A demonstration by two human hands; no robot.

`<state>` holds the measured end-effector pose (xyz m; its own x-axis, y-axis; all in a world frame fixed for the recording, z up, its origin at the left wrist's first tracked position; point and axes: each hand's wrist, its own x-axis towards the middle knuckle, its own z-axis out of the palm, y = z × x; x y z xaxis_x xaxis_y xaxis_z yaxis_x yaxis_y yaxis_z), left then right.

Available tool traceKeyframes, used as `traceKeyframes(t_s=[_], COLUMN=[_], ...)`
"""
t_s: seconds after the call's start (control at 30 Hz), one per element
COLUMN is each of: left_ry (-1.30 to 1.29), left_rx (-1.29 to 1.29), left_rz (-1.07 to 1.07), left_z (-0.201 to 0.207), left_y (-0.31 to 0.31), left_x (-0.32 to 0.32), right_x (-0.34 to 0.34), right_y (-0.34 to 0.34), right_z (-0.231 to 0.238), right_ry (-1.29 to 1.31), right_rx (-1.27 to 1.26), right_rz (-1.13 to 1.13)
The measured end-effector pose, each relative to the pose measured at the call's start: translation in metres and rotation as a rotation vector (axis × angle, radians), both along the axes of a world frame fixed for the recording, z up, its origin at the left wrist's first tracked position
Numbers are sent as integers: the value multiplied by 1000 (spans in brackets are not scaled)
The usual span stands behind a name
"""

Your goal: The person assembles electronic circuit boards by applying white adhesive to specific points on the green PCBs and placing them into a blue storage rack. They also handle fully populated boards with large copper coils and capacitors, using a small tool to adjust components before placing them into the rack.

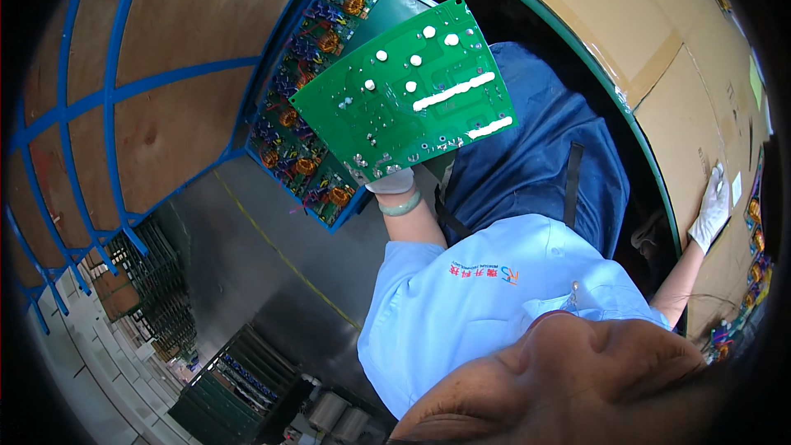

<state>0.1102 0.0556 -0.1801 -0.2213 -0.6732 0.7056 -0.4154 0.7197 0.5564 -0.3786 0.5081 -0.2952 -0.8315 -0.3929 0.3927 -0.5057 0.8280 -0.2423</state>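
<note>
Beside the blue wire cage (107,115) with plywood panels, a blue tray of boards with copper coils (309,115) stands near. Left hand (391,181), white-gloved, pinches only the lower edge of the flat green circuit board (404,99), solder side up; I think it could slip onto the tray. Right hand (711,213) rests flat, fingers spread, on the brown cardboard-covered table (659,49)

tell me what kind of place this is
Probably an electronics assembly workshop: a gloved left hand holds a bare green circuit board, a blue crate holds populated boards, and the right hand rests on a cardboard-covered bench.
</note>
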Motion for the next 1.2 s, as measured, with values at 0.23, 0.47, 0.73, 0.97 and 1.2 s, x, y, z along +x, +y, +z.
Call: traceKeyframes(t_s=[0.23, 0.47, 0.73, 0.97, 1.2], left_ry=[18, 100, 333, 779, 246], left_rx=[6, 83, 295, 920, 1052], left_rz=[0, -61, -237, -676, 39], left_z=[5, 9, 26, 68, 21], left_y=[-6, -16, -14, -27, -75], left_x=[3, 3, 10, 10, 24], right_x=[0, 0, 9, 3, -2], right_y=[-4, -1, -11, 5, 0], right_z=[1, 3, 14, 20, 19], right_ry=[27, 52, -155, 256, -77], right_rx=[-16, 43, -107, 155, 83], right_rz=[22, 49, 9, 117, 68])
